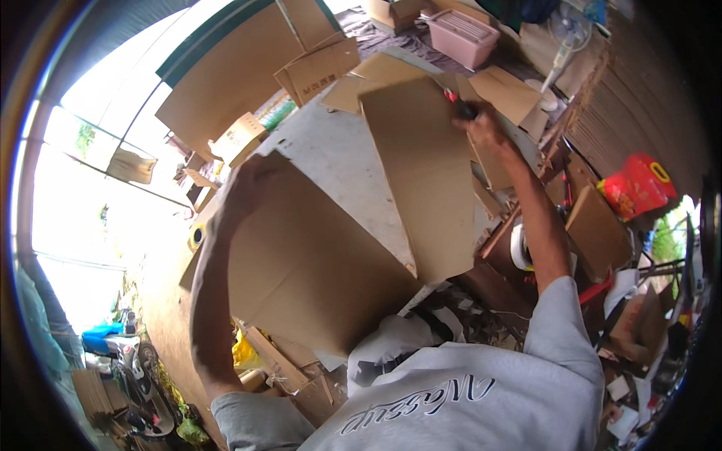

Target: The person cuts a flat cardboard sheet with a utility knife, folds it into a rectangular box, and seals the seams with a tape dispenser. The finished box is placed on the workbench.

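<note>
My left hand (pixel 252 180) is closed on the upper edge of a large brown cardboard sheet (pixel 316 255), which tilts off the table's left side toward my body. A crease crosses that sheet's lower part. In my right hand (pixel 487 128) is a utility knife (pixel 454 99) with a red and black handle, its thin tip pointing away to the upper left. Beneath the knife lies a second, long cardboard piece (pixel 421 173) on the pale grey tabletop (pixel 338 165). The two pieces are apart at the far end, and the gap narrows toward me.
More cardboard (pixel 508 94) lies at the table's far right. A pink plastic bin (pixel 462 37) stands beyond it. On the right are stacked cardboard sheets (pixel 639 105), a red container (pixel 638 186) and a tape roll (pixel 519 244). Scraps litter the floor (pixel 489 316) near my legs.
</note>
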The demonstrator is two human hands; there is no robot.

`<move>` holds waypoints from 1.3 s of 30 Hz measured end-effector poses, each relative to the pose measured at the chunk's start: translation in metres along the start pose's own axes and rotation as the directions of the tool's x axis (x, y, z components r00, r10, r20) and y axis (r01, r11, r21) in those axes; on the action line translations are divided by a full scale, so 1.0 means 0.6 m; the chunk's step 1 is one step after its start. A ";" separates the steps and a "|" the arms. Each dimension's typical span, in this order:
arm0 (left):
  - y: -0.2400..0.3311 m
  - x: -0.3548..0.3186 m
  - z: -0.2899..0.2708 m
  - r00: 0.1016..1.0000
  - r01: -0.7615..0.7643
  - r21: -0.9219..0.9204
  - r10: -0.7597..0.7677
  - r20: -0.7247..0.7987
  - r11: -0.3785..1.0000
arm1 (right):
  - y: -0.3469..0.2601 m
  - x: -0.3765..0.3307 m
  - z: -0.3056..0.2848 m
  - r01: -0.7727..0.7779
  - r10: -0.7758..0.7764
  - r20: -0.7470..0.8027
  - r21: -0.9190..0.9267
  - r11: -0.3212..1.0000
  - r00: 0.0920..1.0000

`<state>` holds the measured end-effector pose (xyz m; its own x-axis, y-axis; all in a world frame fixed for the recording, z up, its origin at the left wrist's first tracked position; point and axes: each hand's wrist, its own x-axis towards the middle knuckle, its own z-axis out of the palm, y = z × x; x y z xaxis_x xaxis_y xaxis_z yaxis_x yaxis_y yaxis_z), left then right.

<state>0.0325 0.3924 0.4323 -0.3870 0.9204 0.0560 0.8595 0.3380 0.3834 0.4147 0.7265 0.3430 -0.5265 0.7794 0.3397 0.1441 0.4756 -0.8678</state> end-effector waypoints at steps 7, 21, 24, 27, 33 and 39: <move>-0.110 -0.024 0.007 0.995 -0.031 -0.127 0.018 -0.103 0.991 | -0.031 0.119 -0.086 -0.099 0.003 -0.336 -0.269 0.958 0.942; -0.174 -0.150 -0.140 0.924 0.276 0.279 -0.174 -0.341 0.920 | 0.050 0.205 -0.400 -0.541 -0.228 -0.902 -0.407 0.736 0.367; -0.209 -0.183 -0.153 0.920 0.310 0.438 -0.149 -0.363 0.844 | -0.039 0.190 -0.416 -0.312 -0.090 -0.975 -0.151 0.938 0.202; -0.188 -0.123 -0.108 0.922 0.236 0.118 -0.184 -0.340 0.965 | -0.068 0.181 -0.444 -0.251 -0.051 -0.995 -0.070 0.965 0.081; -0.267 -0.001 0.029 0.889 -0.047 0.205 0.135 -0.438 0.978 | 0.149 0.197 -0.246 0.234 0.380 -0.907 0.415 0.879 0.181; -0.122 0.084 0.137 0.986 0.045 0.083 -0.030 -0.166 0.996 | 0.297 -0.026 0.072 0.056 0.748 -0.561 0.811 0.582 0.355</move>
<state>-0.0224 0.4303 0.3314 -0.4629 0.8644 0.1962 0.8661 0.3938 0.3080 0.4123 0.7812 0.1673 0.3909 0.8612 -0.3248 -0.6252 -0.0105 -0.7804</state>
